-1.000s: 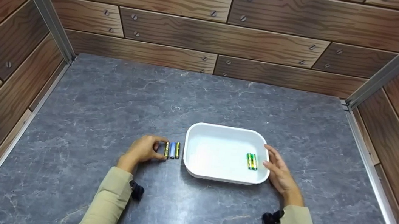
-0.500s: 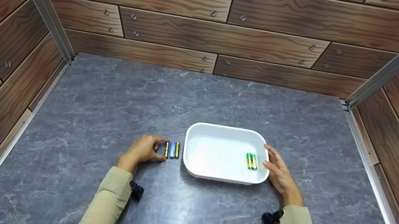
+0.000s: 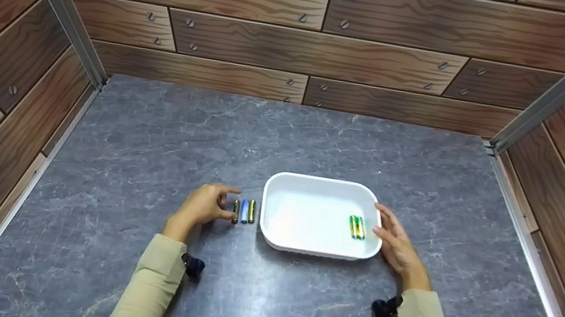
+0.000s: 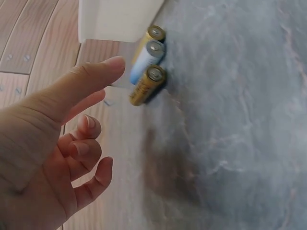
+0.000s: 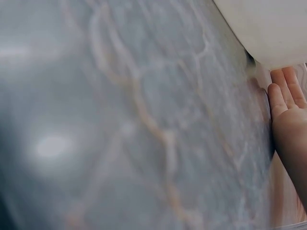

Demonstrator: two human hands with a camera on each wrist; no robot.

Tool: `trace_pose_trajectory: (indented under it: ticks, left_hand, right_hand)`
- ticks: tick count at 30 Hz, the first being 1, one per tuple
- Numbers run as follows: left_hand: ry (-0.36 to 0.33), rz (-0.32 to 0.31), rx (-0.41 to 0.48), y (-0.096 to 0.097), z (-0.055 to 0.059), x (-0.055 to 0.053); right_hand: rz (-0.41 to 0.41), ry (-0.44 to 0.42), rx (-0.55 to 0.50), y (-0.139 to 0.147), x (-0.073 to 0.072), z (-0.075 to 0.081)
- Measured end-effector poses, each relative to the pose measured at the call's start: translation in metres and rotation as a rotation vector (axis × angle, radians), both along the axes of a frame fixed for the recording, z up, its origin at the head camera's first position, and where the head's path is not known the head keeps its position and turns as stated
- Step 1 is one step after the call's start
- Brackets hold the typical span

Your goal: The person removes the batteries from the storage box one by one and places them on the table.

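Observation:
Three AA-type batteries lie side by side on the grey tabletop, left of a white plastic tub (image 3: 317, 249) in the head view. Nearest my left hand (image 3: 201, 203) is a gold-and-black battery (image 4: 147, 86); a blue battery (image 4: 146, 61) lies in the middle, and a gold one (image 3: 251, 212) is closest to the tub. My left hand holds nothing; thumb and forefinger are spread apart beside the outer battery. Inside the tub, two green-and-yellow batteries (image 3: 357, 227) rest near its right end. My right hand (image 3: 398, 245) touches the tub's right rim, fingers extended.
The grey marbled tabletop (image 3: 183, 130) is bordered by wood-patterned panels (image 3: 253, 42) at the back and both sides. Metal posts stand in the back corners. Black wrist cameras sit on both sleeves.
My left hand has lifted away from the outer gold-and-black battery, its fingers moving slightly up and apart. The batteries, the tub and my right hand look the same.

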State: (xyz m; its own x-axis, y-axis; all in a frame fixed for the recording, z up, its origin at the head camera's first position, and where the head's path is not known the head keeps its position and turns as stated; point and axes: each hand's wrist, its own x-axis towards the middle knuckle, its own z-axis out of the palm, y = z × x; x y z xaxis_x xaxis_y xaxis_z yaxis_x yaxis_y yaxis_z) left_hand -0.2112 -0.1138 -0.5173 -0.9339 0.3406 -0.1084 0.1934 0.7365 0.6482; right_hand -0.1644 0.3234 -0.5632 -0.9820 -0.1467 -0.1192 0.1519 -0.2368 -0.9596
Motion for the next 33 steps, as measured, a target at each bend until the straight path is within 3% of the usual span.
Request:
trace_pose_trajectory:
  ticks: [11, 16, 24, 33]
  left_hand:
    - [0.142, -0.02, 0.064, 0.009, 0.015, 0.002]
    - [0.155, -0.03, 0.069, 0.017, 0.02, 0.003]
    - [0.177, -0.074, 0.069, 0.035, 0.026, 0.005]
    - [0.202, -0.167, 0.054, 0.061, 0.03, 0.005]
  right_hand:
    - [0.013, 0.006, 0.008, 0.0, 0.0, 0.001]
    - [0.052, 0.029, -0.005, 0.002, 0.0, -0.001]
    - [0.028, 0.005, 0.002, 0.002, -0.001, -0.003]
    - [0.015, 0.002, 0.022, 0.002, -0.001, -0.002]
